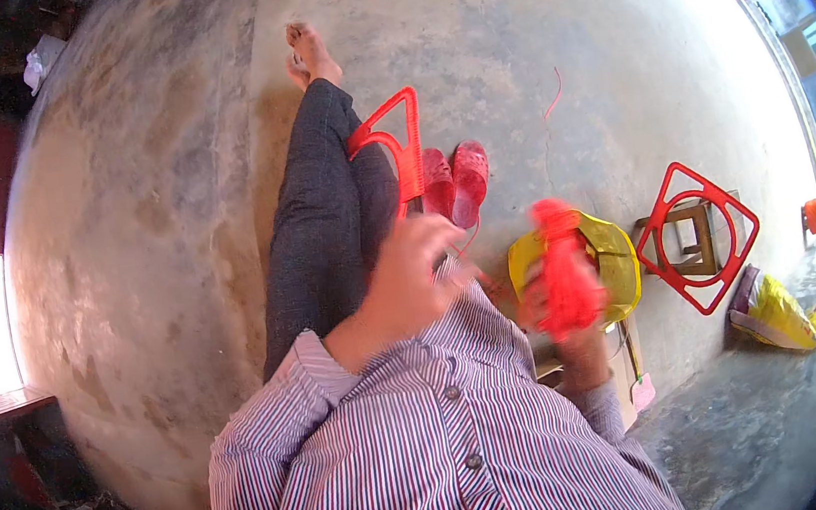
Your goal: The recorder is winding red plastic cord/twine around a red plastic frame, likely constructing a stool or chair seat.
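My right hand [585, 348] is closed around a bundle of red yarn [570, 287], blurred by motion. Left of it, my left hand [402, 286] hovers above my lap, palm side hidden. Its fingers are smeared, so whether they grip anything does not show. A thin red strand [472, 239] passes close to its fingertips. Against my legs leans a red frame [409, 144] with straight outer sides and a curved inner bar; its lower part is hidden behind my left hand.
Red slippers [468, 183] lie on the concrete floor beyond my knees. To the right are a yellow basin-like container [622, 276], a red diamond-shaped frame [671, 181] against a small wooden stool [706, 239], and a yellow-and-white sack [775, 312]. A loose red thread [556, 97] lies farther off.
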Action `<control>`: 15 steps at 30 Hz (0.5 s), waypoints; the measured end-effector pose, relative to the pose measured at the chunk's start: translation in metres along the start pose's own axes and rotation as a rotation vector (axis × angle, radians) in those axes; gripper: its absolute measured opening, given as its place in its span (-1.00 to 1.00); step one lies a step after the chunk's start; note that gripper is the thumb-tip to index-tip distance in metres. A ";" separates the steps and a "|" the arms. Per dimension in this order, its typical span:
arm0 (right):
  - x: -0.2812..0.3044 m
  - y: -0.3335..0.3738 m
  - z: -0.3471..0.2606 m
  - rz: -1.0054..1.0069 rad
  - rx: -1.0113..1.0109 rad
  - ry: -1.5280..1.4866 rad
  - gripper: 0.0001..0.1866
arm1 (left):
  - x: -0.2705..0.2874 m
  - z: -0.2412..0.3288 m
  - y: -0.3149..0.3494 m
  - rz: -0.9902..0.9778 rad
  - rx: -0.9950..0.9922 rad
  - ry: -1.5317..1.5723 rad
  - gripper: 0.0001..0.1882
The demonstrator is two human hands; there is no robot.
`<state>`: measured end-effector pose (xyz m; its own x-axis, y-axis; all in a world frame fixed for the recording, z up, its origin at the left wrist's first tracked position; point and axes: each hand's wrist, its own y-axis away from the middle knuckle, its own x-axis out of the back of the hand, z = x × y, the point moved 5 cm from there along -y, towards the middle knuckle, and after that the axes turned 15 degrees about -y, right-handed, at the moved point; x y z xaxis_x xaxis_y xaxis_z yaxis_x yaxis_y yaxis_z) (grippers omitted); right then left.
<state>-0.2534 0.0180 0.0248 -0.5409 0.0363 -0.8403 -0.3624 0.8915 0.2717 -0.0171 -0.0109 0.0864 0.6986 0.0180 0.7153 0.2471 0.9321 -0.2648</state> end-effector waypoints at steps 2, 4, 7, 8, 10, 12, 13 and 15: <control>-0.027 -0.007 0.053 -0.105 -0.165 0.381 -0.45 | -0.009 0.020 0.005 -0.136 0.043 0.247 -0.59; -0.056 -0.020 0.080 -0.088 -0.369 -0.118 -0.42 | -0.006 0.023 0.005 -0.186 0.159 0.515 -0.59; -0.047 -0.047 0.073 -0.216 -0.584 0.344 -0.50 | 0.019 0.003 0.000 -0.005 0.513 1.387 -0.60; -0.055 -0.059 0.061 -0.151 -0.427 0.204 -0.56 | 0.035 -0.008 -0.005 0.099 0.483 1.352 -0.58; -0.050 -0.086 0.037 -0.079 -0.262 0.064 -0.61 | 0.064 -0.029 -0.011 0.257 0.430 0.976 -0.62; -0.020 -0.119 0.016 -0.339 -0.153 -0.100 -0.69 | 0.078 -0.053 -0.011 0.263 0.345 0.751 -0.65; -0.018 -0.128 0.021 -0.338 -0.149 -0.103 -0.69 | 0.077 -0.053 -0.012 0.023 0.169 0.197 -0.66; -0.020 -0.145 0.039 -0.275 0.006 0.836 -0.67 | 0.056 -0.050 -0.006 -0.372 -0.009 -0.473 -0.61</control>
<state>-0.1607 -0.0942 -0.0162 -0.8146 -0.5202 -0.2567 -0.5587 0.8226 0.1056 0.0541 -0.0334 0.0955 0.1905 -0.1479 0.9705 0.4243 0.9039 0.0545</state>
